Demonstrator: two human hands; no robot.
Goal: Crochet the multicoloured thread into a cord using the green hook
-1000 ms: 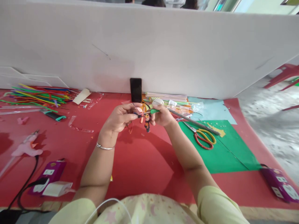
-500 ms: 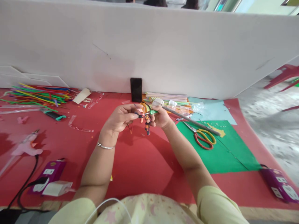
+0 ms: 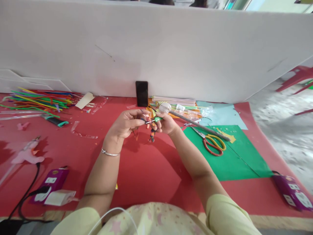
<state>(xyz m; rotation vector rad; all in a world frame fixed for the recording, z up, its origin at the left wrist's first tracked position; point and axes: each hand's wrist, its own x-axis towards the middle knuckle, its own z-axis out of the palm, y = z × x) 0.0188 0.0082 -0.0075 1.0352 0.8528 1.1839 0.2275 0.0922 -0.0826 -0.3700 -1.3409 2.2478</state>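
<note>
My left hand (image 3: 124, 124), with a silver bangle on its wrist, pinches a small dark piece between thumb and fingertips; its kind is hard to make out. My right hand (image 3: 168, 123) is closed around a small green-handled tool (image 3: 157, 119) with a thin metal shaft, whose tip meets the piece at my left fingertips. Below the right fingers hangs a small dark-and-orange figure-like item (image 3: 152, 134), partly covered by the fingers. A thin orange strand (image 3: 136, 133) dangles under my left hand. Both hands are raised over the red table cover (image 3: 151, 176).
A phone (image 3: 142, 93) leans on the white partition (image 3: 171, 52). Colourful pipe cleaners (image 3: 41, 100), a cutter (image 3: 56, 121) and a pink glue gun (image 3: 28, 153) lie left. Scissors (image 3: 212, 143), a grey stick (image 3: 200, 125) and green sheet (image 3: 234, 163) are right, with a purple power box (image 3: 292, 191).
The dark-and-orange item has turned and shifted slightly left, more of it now behind the right fingers. Both hands keep their grips and nearly the same place.
</note>
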